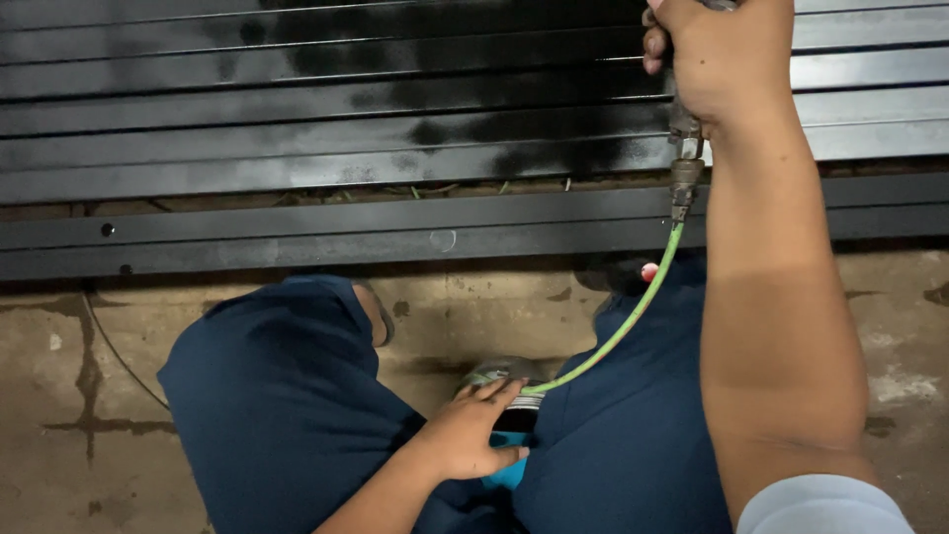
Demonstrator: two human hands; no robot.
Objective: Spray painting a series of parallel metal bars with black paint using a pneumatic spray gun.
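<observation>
My right hand (717, 54) is raised at the top right, closed around the handle of a spray gun whose metal hose fitting (683, 168) sticks out below the fist; the gun's head is cut off by the frame edge. A green air hose (623, 321) runs from that fitting down to my lap. My left hand (473, 433) rests low between my knees, fingers spread over the hose end and a dark object with a blue part beneath it. Ahead lie long metal slats (297, 109), partly coated black, grey toward the right.
I crouch in dark blue trousers (282, 396) on a stained concrete floor (79, 376). A dark metal rail (247, 242) lies along the floor below the slats. A thin wire (114, 351) curves over the concrete at the left.
</observation>
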